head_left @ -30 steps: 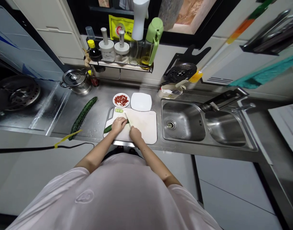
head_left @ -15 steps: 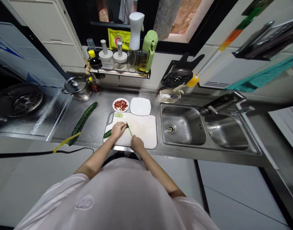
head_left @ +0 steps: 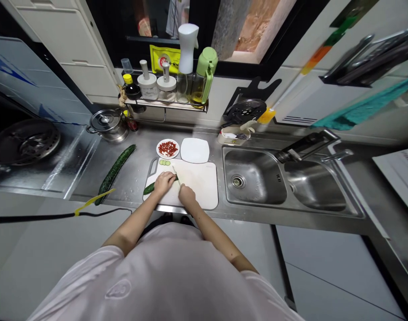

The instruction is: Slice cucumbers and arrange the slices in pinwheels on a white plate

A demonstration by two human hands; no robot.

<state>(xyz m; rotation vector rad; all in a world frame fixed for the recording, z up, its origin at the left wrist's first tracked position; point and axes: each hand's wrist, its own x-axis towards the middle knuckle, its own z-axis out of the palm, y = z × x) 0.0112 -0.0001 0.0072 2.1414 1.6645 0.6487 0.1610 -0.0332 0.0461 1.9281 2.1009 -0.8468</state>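
On the white cutting board [head_left: 204,187] lies a dark green cucumber [head_left: 149,189]. My left hand [head_left: 164,183] is closed over it near its right end. My right hand [head_left: 187,196] grips a knife [head_left: 176,173], whose narrow blade points away from me across the cucumber's end, just right of my left fingers. A few pale cucumber slices [head_left: 164,162] rest at the board's top left. Behind the board stand a plate of chopped red pieces [head_left: 168,148] and a white plate [head_left: 195,150]. A whole cucumber [head_left: 116,174] lies on the counter to the left.
A double sink [head_left: 255,176] with a tap is on the right. At the back left stands a lidded steel pot [head_left: 108,125], with a wok [head_left: 23,140] farther left. Bottles and jars fill a wall shelf [head_left: 167,104]. A black cord [head_left: 33,218] crosses the lower left.
My right hand and the knife have shifted slightly left and away from me, so more blade shows beyond the cucumber. My left hand still holds the cucumber. The whole view has shifted a little.
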